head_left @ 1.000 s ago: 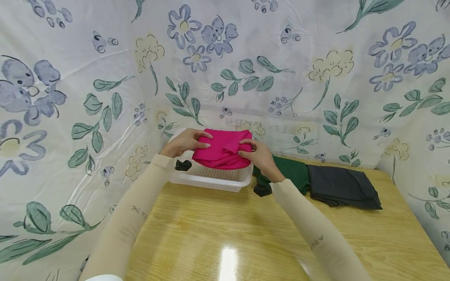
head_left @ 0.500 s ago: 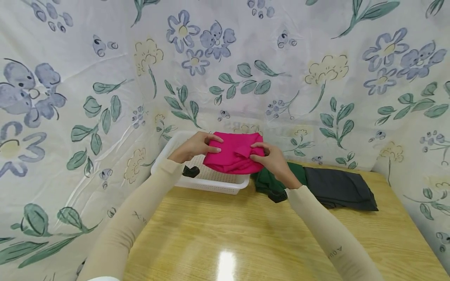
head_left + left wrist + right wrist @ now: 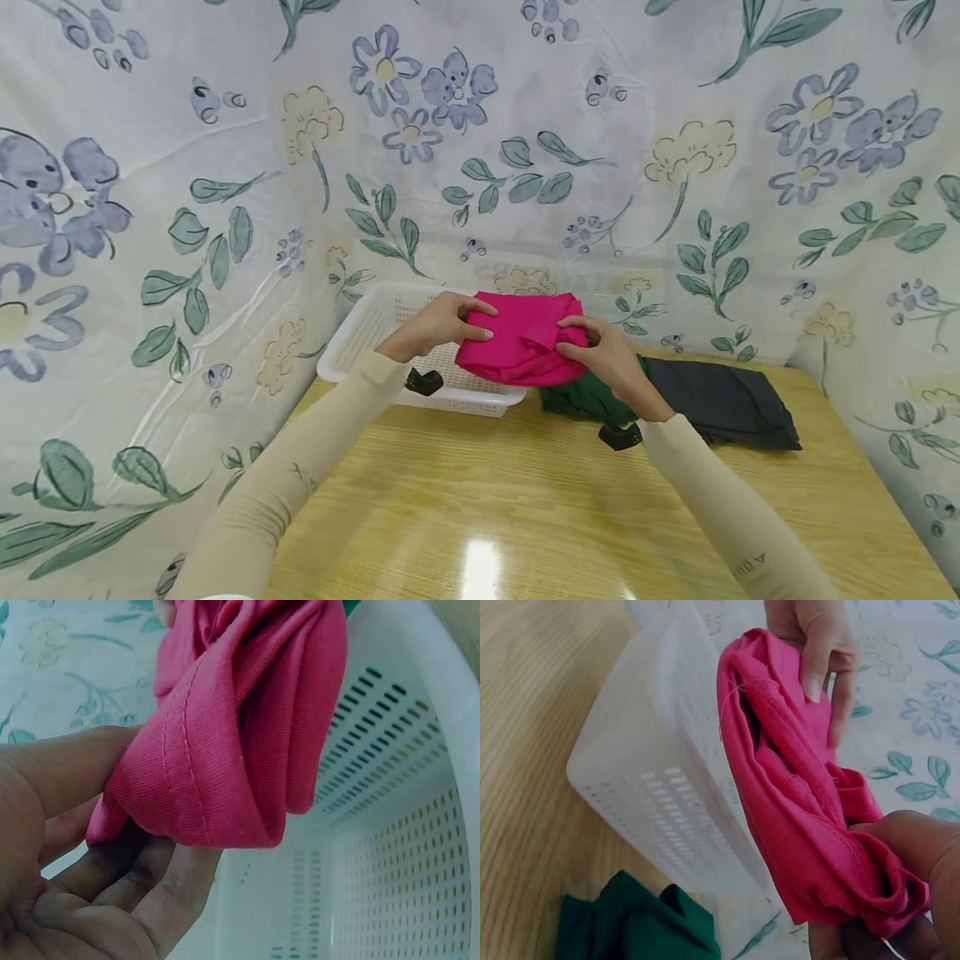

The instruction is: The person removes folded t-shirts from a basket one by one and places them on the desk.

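**Pink cloth held in both hands over the basket's right end**

Writing was visible only on the sleeves: small dark letters stood on the left forearm sleeve (image 3: 300, 477) and on the right forearm sleeve (image 3: 750, 564), but they were upside down and too small to read surely (the right one looked like "AOU").

Folded into a thick bundle, the pink cloth (image 3: 521, 337) was in the air above the right end of the white basket (image 3: 360, 333) and partly above the green cloth (image 3: 581, 398). Its long axis ran from left to right between the two hands, nearly level. In the left wrist view the stitched hem (image 3: 187, 750) and the rounded fold pointed down toward the perforated basket floor.

The left hand (image 3: 438, 321) gripped the left end of the bundle, with the thumb on the near face and the fingers curled over the top. The right hand (image 3: 611, 354) pinched the right end, where the cloth was bunched between thumb and fingers. Both forearms reached forward from the body and came together at the cloth, with the wrists a little raised above the table (image 3: 525, 500).

The green cloth lay on the wood just beside the basket, and a dark grey cloth (image 3: 727, 404) lay folded next to it on the right, touching it. Flowered sheeting (image 3: 225, 167) hung behind and at both sides.
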